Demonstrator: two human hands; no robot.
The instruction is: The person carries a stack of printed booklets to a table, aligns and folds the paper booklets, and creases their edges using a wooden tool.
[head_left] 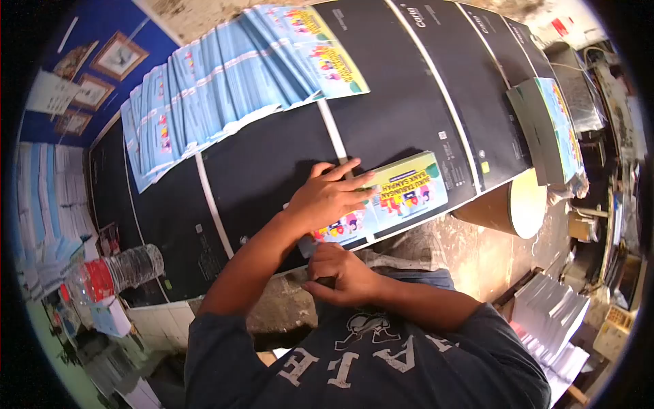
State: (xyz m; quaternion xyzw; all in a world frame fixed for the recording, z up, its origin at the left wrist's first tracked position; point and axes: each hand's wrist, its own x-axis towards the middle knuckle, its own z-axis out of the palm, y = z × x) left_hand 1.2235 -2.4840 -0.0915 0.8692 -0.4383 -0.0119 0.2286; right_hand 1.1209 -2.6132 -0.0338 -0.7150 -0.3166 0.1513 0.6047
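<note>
My left hand [332, 195] lies flat with its fingers spread on a stack of printed booklets [412, 185]. Their yellow and blue covers read "Buku Tabungan Bank Sampah". Part of the nearer cover is hidden under the palm and wrist. My right hand [340, 274] is closed, its fingers curled in, close to the table's near edge and just below the left end of the booklets. Whatever it may hold is hidden by the fingers.
Fanned rows of booklets [218, 88] cover the table's far left. Another booklet stack [545, 129] stands at the right end of the black table top [272, 157]. A plastic bottle [116, 273] is at left, a round drum-like container [507, 204] beneath the right edge, paper stacks [548, 310] lower right.
</note>
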